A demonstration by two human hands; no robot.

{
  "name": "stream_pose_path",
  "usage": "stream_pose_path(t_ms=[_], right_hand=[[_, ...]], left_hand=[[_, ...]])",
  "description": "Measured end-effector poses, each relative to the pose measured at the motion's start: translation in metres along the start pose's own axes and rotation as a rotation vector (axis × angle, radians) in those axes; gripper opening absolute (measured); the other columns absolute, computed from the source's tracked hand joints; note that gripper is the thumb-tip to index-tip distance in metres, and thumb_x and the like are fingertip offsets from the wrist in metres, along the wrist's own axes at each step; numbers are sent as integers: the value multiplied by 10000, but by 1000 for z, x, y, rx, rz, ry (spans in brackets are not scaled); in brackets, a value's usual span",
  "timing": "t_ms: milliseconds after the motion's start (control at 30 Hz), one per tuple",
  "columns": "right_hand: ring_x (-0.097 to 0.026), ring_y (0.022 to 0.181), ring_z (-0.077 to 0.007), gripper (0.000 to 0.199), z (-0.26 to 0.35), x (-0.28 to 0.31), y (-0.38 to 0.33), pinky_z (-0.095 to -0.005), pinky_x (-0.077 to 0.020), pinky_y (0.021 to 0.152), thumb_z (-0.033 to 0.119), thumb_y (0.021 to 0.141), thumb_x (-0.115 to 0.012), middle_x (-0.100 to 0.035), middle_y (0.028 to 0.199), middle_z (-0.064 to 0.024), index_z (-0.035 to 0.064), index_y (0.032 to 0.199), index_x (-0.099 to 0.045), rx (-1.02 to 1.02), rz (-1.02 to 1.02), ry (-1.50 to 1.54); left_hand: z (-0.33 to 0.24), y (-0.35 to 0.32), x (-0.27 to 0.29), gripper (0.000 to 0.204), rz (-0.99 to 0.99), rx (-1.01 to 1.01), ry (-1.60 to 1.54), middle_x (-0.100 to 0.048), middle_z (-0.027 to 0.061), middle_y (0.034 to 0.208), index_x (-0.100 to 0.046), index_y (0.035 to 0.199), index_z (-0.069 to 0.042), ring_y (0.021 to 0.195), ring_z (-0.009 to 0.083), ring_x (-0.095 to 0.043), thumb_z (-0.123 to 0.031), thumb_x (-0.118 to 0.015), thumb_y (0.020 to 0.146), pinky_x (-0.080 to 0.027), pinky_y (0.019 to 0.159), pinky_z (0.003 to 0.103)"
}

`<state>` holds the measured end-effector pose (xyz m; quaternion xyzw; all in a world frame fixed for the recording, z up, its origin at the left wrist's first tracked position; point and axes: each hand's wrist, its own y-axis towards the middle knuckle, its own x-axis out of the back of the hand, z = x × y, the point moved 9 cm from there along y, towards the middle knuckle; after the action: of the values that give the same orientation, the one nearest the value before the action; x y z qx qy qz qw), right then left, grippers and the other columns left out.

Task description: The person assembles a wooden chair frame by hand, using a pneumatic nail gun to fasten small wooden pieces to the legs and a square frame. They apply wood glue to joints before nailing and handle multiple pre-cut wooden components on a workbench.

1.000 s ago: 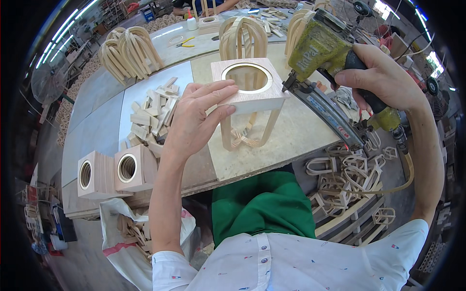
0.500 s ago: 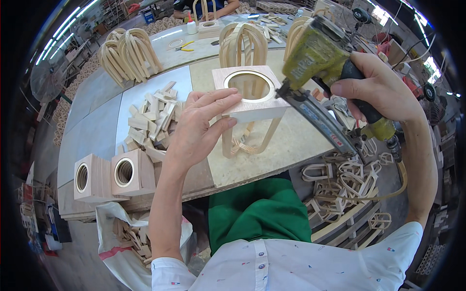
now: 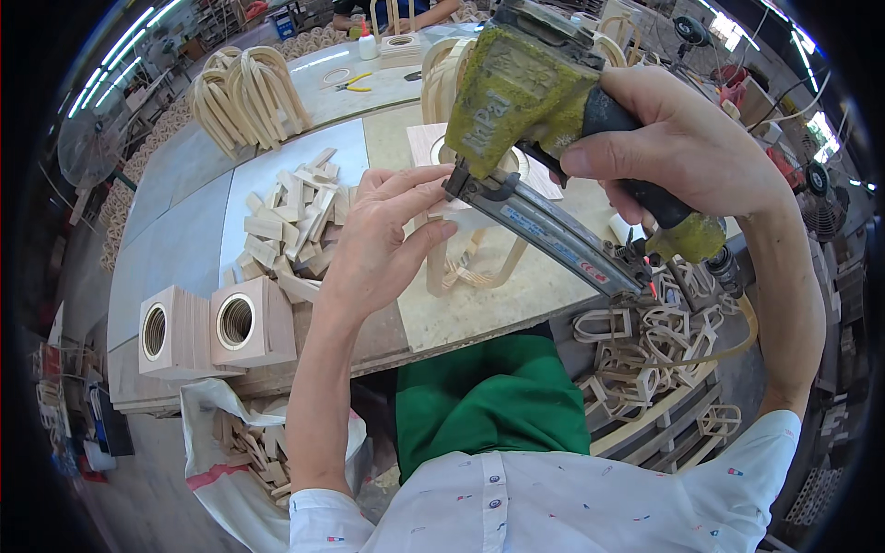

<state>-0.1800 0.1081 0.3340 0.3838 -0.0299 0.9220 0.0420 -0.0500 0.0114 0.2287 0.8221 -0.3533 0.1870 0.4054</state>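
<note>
On the desk (image 3: pixel 516 304) before you, centre:

Item: wooden frame (image 3: pixel 461 249), square top with a round hole and bent legs below. It stands near the front edge, partly hidden behind your hands and the tool.

Left hand (image 3: pixel 387 244): fingers spread and bent, pressed to the frame's near side, steadying it; not closed around it.

Right hand (image 3: pixel 687 147): clenched on the black grip of the nail gun (image 3: pixel 544 120), green body up, long magazine slanting down to your right. Whether your finger is on the trigger cannot be told.

Change: compared with a second ago the gun has swung in from the frame's right side and now sits over its top, nose at the near edge, next to your left fingertips. Judged from that, a fastening shot at this edge is being lined up; your fingers are close to the nose.

Around it: a block pile (image 3: pixel 290 221) just left of your left hand; two cubes (image 3: pixel 217 323) with round holes at the desk's front-left corner; arched bundles (image 3: pixel 249 92) at the far left.

Room: bare desk between the pile and the cubes, and a strip in front of the frame. Right of the desk, loops (image 3: pixel 645 355) of bent wood crowd the space under your right arm. A sack (image 3: pixel 240 442) of offcuts sits below the front-left edge.
</note>
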Motion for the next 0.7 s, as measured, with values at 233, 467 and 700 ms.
stream_pose_path(t_ms=[233, 467, 700], right_hand=[[-554, 429, -100, 211, -5, -2, 2, -233, -420, 386, 142, 854, -687, -575, 601, -50, -32, 917, -584, -74, 8, 33], [-556, 443, -88, 218, -5, -3, 2, -217, -433, 398, 141, 861, -682, -577, 646, -40, -31, 947, -580, -45, 12, 58], [-553, 439, -91, 207, -5, -5, 3, -218, -428, 395, 133, 860, -675, -570, 638, -37, -27, 940, -573, -88, 12, 13]], left_hand=[[0, 0, 2, 688, -45, 82, -30, -585, 138, 1128, -478, 1364, -21, 1048, 248, -545, -62, -764, 740, -437, 962, 364], [-1, 2, 1, 701, -40, 70, 19, -581, 158, 1136, -462, 1371, -4, 1053, 256, -557, -63, -762, 740, -449, 964, 361], [-2, 1, 1, 669, -56, 49, 21, -600, 150, 1117, -492, 1341, -7, 1034, 255, -545, -63, -758, 729, -451, 951, 360]])
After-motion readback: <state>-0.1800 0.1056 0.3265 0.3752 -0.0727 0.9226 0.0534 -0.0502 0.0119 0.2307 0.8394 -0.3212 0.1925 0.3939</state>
